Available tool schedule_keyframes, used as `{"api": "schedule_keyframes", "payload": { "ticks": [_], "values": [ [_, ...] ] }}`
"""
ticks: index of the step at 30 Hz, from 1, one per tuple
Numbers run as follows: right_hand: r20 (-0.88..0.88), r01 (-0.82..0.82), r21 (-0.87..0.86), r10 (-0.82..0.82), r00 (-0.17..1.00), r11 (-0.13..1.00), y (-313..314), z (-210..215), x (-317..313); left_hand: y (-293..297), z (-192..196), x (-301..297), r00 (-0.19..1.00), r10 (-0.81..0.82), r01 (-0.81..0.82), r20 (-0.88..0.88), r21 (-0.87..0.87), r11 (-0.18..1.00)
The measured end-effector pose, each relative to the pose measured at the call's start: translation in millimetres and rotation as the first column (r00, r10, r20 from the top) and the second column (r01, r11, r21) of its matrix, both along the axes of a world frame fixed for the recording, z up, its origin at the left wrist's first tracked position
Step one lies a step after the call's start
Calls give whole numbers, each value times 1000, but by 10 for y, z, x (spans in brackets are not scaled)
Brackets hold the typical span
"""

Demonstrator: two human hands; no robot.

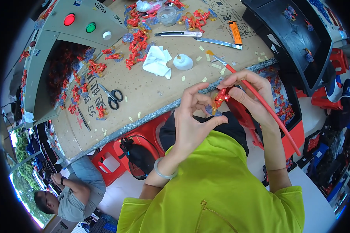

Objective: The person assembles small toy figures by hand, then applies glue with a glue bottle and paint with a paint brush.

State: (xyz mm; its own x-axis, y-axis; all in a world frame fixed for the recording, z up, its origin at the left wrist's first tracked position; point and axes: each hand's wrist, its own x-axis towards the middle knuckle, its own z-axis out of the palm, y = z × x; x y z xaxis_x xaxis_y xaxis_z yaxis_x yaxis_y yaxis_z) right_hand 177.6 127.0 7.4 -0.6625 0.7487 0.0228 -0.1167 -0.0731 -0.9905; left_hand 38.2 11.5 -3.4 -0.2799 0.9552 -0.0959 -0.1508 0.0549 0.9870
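Observation:
A small red figurine (221,97) with translucent yellow and blue parts is held up in front of my chest, over the table's near edge. My left hand (192,116) curls its fingers around the figurine's lower, see-through end, the thumb lying beneath. At its upper end, the fingertips of my right hand (254,95) pinch close to the red part. A paintbrush with a long red handle (271,112) rests in my right hand, its yellowish bristles pointing over the table. Near the bristles stands a small white squeeze bottle (182,62), beside a crumpled white tissue (157,61).
A grey machine box (77,23) with coloured buttons stands at left, figurines spilling from its opening. Scissors (113,98), a cutter knife (179,34), an orange lighter (235,33) and more figurines (138,44) lie on the cardboard-covered table (144,93). At right is a black bin (287,42). Another person (79,194) sits lower left.

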Motion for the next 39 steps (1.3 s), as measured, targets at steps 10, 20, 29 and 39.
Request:
{"api": "schedule_keyframes", "payload": {
  "ticks": [10,20,29,39],
  "values": [
    [-80,-3,-150,-9,997,989,-99,20,-2,4,-93,103,832,274,-203,-482,195,959],
    [22,43,-116,-41,999,992,-88,20,-54,-7,-40,123,975,172,-164,-138,65,984],
    [3,69,-142,-70,998,987,-78,2,-39,-4,0,137,984,173,-173,30,-6,985],
    [-18,-87,59,89,996,994,-14,87,92,-25,-69,17,866,-82,115,493,-36,993]
  ]
}}
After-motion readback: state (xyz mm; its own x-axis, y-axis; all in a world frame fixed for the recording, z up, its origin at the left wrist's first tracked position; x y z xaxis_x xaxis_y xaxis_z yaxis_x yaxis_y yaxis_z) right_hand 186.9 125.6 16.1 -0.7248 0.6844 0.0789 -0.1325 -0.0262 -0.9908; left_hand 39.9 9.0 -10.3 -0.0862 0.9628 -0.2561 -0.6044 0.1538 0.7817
